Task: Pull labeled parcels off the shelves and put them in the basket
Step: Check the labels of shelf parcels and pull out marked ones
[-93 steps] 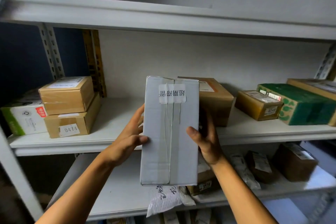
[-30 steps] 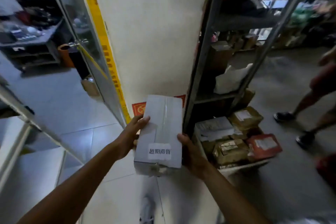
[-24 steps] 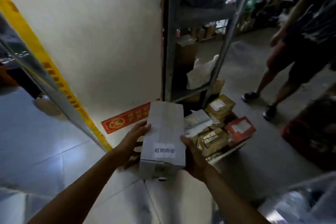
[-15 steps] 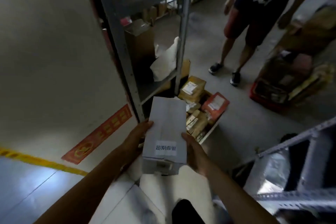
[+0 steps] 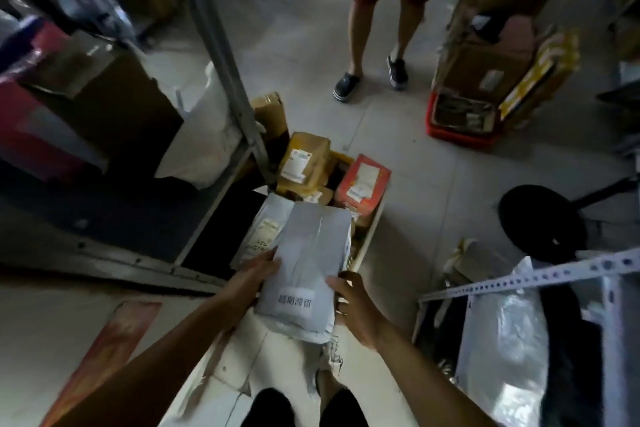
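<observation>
The left hand (image 5: 251, 282) and right hand (image 5: 356, 305) each clasp a side of the grey labeled parcel (image 5: 304, 263). Half a second ago it was short of the basket (image 5: 369, 236); now it hangs right over the parcels packed there, seemingly ready for release.

Both forearms are bare, with no sleeves, watch or gloves showing down to the left hand (image 5: 250, 282) and the right hand (image 5: 355, 305). Below them, dark trouser legs (image 5: 304, 407) show. A pale lace-up shoe (image 5: 330, 360) appears too.
</observation>
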The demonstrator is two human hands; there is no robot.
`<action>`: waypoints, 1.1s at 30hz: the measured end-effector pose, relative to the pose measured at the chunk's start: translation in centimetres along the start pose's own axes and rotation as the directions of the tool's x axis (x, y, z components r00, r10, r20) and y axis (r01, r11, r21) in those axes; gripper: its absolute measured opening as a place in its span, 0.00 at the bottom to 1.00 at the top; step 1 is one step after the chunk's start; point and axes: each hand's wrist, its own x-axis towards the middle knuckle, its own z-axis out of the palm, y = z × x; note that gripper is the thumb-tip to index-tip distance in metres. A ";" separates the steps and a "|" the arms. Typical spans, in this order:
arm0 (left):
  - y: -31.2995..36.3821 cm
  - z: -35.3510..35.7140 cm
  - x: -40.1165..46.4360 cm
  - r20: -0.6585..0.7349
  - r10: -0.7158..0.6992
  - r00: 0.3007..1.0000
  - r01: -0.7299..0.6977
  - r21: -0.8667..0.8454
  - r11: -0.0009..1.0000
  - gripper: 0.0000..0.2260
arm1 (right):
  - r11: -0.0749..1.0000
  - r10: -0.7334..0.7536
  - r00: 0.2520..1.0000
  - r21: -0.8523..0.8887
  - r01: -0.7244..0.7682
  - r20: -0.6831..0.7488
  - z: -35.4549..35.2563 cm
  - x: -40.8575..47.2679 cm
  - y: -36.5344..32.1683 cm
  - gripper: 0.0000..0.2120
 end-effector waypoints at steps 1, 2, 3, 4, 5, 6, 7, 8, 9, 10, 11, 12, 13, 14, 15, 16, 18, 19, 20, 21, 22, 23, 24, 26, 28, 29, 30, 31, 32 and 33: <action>0.3 0.2 1.7 -0.012 -0.019 1.000 0.019 -0.015 1.000 0.31 | 1.000 0.012 1.000 0.000 -0.012 -0.022 -0.5 1.3 -0.1 0.31; 0.2 0.3 3.6 -0.017 -0.045 0.999 0.044 -0.026 0.999 0.31 | 1.000 0.015 0.999 0.003 -0.015 -0.041 -1.0 2.7 0.0 0.34; 0.2 0.5 5.1 -0.002 -0.054 0.999 0.054 -0.024 0.998 0.29 | 1.000 0.012 0.998 0.021 -0.011 -0.065 -1.4 4.1 0.0 0.36; 0.0 0.5 7.0 0.011 -0.052 0.999 0.052 -0.023 0.998 0.25 | 0.999 -0.001 0.997 0.034 0.004 -0.078 -1.9 5.7 0.1 0.36; -0.1 0.6 8.7 0.013 -0.050 0.999 0.050 -0.004 0.999 0.19 | 0.999 0.008 0.995 0.048 -0.003 -0.095 -2.3 7.2 0.3 0.37; -0.1 0.6 10.5 0.014 -0.047 0.999 0.047 0.002 0.999 0.14 | 0.999 0.014 0.994 0.048 -0.008 -0.112 -2.9 9.0 0.5 0.37; 0.0 0.7 12.5 0.011 -0.040 0.999 0.040 0.014 0.999 0.10 | 0.998 0.016 0.991 0.060 -0.008 -0.132 -3.3 10.8 0.6 0.37; -0.3 0.8 14.5 0.008 -0.030 0.999 0.030 0.034 0.999 0.10 | 0.997 0.022 0.989 0.077 -0.011 -0.145 -3.9 12.5 1.1 0.36; -0.4 0.8 16.7 0.010 -0.017 1.000 0.016 0.056 0.998 0.11 | 0.995 0.031 0.985 0.095 -0.015 -0.168 -4.3 14.3 1.2 0.34; -0.3 1.0 18.6 0.026 -0.001 1.000 -0.001 0.073 0.997 0.11 | 0.995 0.021 0.983 0.098 -0.003 -0.184 -4.6 16.0 1.6 0.30; -0.4 1.0 20.6 0.040 0.019 0.999 -0.023 0.092 0.995 0.12 | 0.995 0.009 0.981 0.102 0.011 -0.196 -5.0 17.8 2.0 0.27; -0.6 0.9 22.6 0.037 0.037 0.999 -0.041 0.112 0.993 0.14 | 0.993 -0.002 0.980 0.115 0.025 -0.198 -5.4 19.7 2.5 0.24; -0.7 1.1 24.2 0.035 0.054 0.998 -0.058 0.130 0.990 0.15 | 0.990 0.005 0.979 0.139 0.024 -0.204 -5.6 21.2 2.8 0.24; -0.8 1.0 25.7 0.039 0.065 0.997 -0.070 0.143 0.987 0.16 | 0.989 0.010 0.976 0.146 0.022 -0.216 -5.8 22.7 3.0 0.27; -0.9 1.0 27.1 0.057 0.078 0.995 -0.087 0.167 0.982 0.16 | 0.987 0.020 0.973 0.161 0.017 -0.229 -6.0 24.2 3.4 0.34; -1.0 0.9 28.3 0.084 0.090 0.992 -0.105 0.191 0.976 0.16 | 0.987 0.042 0.970 0.162 -0.002 -0.241 -6.2 25.6 3.9 0.41; -1.7 0.2 30.6 0.118 0.114 0.986 -0.142 0.261 0.955 0.17 | 0.991 0.057 0.962 0.135 -0.021 -0.267 -6.2 27.9 4.7 0.41; -2.0 -0.2 31.7 0.124 0.127 0.984 -0.157 0.278 0.948 0.18 | 0.990 0.062 0.961 0.136 -0.026 -0.268 -6.1 28.7 5.1 0.34; -2.6 -0.6 32.7 0.125 0.132 0.983 -0.164 0.293 0.942 0.18 | 0.988 0.068 0.966 0.154 -0.029 -0.250 -6.0 29.5 5.7 0.26; -3.0 -0.8 33.5 0.125 0.134 0.983 -0.167 0.312 0.935 0.19 | 0.985 0.077 0.970 0.171 -0.038 -0.230 -5.9 30.1 6.2 0.23; -3.3 -1.0 34.1 0.121 0.128 0.984 -0.162 0.341 0.926 0.20 | 0.983 0.100 0.971 0.172 -0.063 -0.218 -5.8 30.5 6.6 0.23; -3.7 -1.1 34.7 0.112 0.118 0.987 -0.152 0.374 0.915 0.21 | 0.982 0.115 0.970 0.170 -0.079 -0.215 -5.5 30.9 6.9 0.24; -4.1 -1.3 35.1 0.109 0.105 0.989 -0.140 0.403 0.904 0.22 | 0.983 0.121 0.967 0.160 -0.086 -0.224 -5.2 31.2 7.1 0.26; -4.4 -1.7 35.6 0.110 0.079 0.991 -0.120 0.442 0.889 0.22 | 0.988 0.118 0.958 0.130 -0.086 -0.261 -4.6 31.6 7.6 0.39; -4.2 -1.9 35.7 0.105 0.065 0.992 -0.109 0.494 0.863 0.22 | 0.988 0.132 0.949 0.112 -0.104 -0.287 -4.2 31.9 7.6 0.45; -4.1 -2.0 35.7 0.101 0.066 0.993 -0.109 0.518 0.849 0.22 | 0.989 0.135 0.944 0.094 -0.111 -0.302 -4.1 31.9 7.7 0.43; -3.8 -1.9 35.5 0.098 0.069 0.993 -0.111 0.537 0.836 0.22 | 0.990 0.139 0.938 0.072 -0.122 -0.317 -4.1 31.8 7.6 0.39; -3.5 -1.8 35.1 0.097 0.076 0.992 -0.117 0.548 0.828 0.22 | 0.989 0.147 0.930 0.052 -0.137 -0.338 -4.0 31.5 7.2 0.37; -3.0 -1.6 34.6 0.090 0.087 0.992 -0.122 0.565 0.816 0.22 | 0.987 0.157 0.918 0.029 -0.158 -0.364 -4.0 31.0 6.7 0.35; -2.3 -1.4 33.8 0.081 0.104 0.991 -0.132 0.577 0.806 0.22 | 0.983 0.167 0.901 -0.004 -0.184 -0.400 -4.0 30.4 5.9 0.34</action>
